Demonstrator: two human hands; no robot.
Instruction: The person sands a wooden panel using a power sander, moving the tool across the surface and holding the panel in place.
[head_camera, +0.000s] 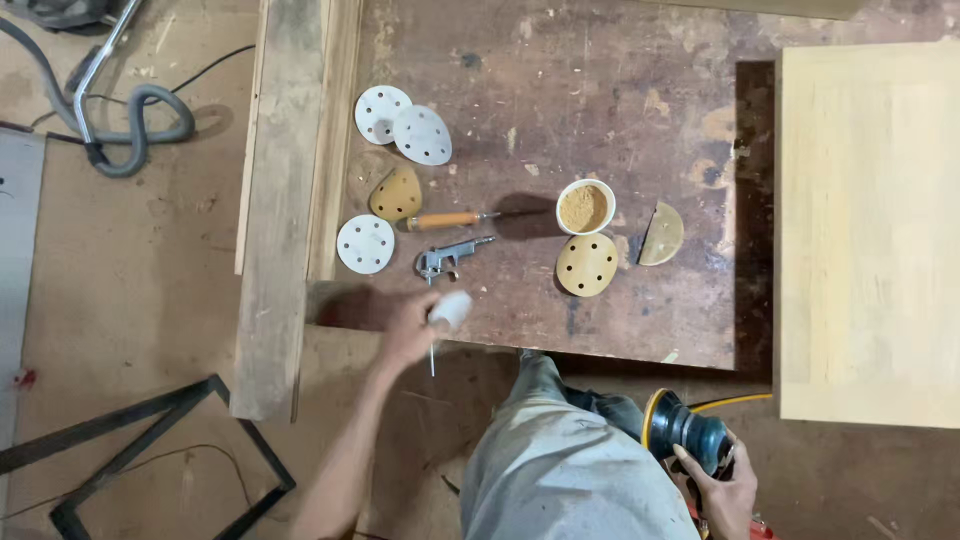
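Observation:
My left hand (408, 330) is at the near edge of the brown workbench (600, 120), closed around a small white object (451, 309) with a thin metal stem hanging below it. Just beyond it lie a metal air blow gun (447, 258) and a wooden-handled tool (445, 220). My right hand (722, 488) is down by my hip, gripping a dark blue round sander (683, 428) with a yellow hose. A white cup of tan powder (585, 206) stands mid-bench above a tan perforated sanding disc (587, 264).
Three white sanding discs (384, 113) and worn tan pieces (397, 193) lie at the bench's left. A pale wood panel (868, 230) is at the right. A rough plank (280, 200) borders the left edge. A grey hose (140, 125) and black metal frame (150, 450) are on the floor.

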